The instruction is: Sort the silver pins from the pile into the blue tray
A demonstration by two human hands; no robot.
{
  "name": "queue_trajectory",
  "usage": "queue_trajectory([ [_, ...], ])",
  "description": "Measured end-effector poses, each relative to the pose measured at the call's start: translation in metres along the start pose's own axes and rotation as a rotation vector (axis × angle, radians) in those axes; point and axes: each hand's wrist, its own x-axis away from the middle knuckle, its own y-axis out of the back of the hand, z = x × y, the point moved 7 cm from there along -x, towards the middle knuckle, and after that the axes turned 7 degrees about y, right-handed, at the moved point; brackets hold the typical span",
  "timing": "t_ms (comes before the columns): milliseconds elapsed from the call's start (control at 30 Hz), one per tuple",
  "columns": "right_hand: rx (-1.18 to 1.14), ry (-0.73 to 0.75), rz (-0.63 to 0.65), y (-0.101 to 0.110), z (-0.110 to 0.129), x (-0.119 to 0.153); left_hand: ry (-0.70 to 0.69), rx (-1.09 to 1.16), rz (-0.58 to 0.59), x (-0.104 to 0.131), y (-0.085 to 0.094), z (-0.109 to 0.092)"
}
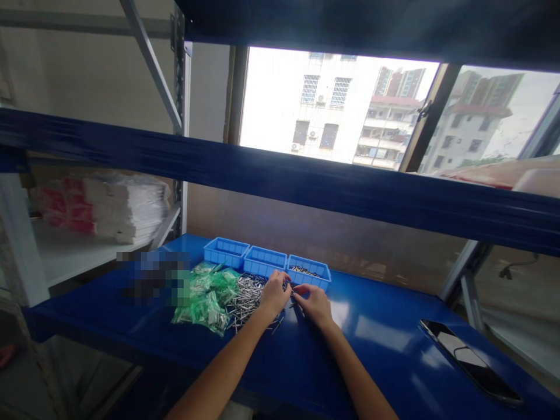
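On the blue table (371,361), a loose pile of thin metal pins (248,297) lies in front of three blue trays. My left hand (276,293) is over the right side of the pile, fingers bent together around some pins. My right hand (314,303) faces it, thumb and fingertips pinched on pins between the two hands. The right tray (326,279) holds some similar pieces. Nothing shows inside the middle tray (265,261) or the left tray (225,252). Green plastic bags (203,306) with small parts inside lie left of the pile.
A phone (470,359) lies at the table's right side. A blue shelf beam (280,175) crosses above the trays, below a window. Wrapped white and pink packs (118,207) sit on a shelf at left. A blurred-out dark patch covers the table's left part.
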Motion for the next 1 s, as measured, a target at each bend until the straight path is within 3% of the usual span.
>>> queue_trajectory([
  [233,-0.217,0.038,-0.150,0.007,0.000,-0.005,-0.041,-0.036,0.011,0.000,-0.005,-0.001],
  [567,-0.432,-0.046,-0.211,0.008,-0.004,-0.007,-0.062,-0.032,0.013,0.000,-0.005,0.000],
  [767,-0.524,-0.001,-0.182,0.000,-0.003,-0.009,-0.066,-0.023,0.030,-0.001,-0.006,0.000],
  [1000,-0.624,-0.060,-0.287,0.004,-0.010,-0.010,-0.098,0.020,0.020,-0.001,-0.003,-0.004],
])
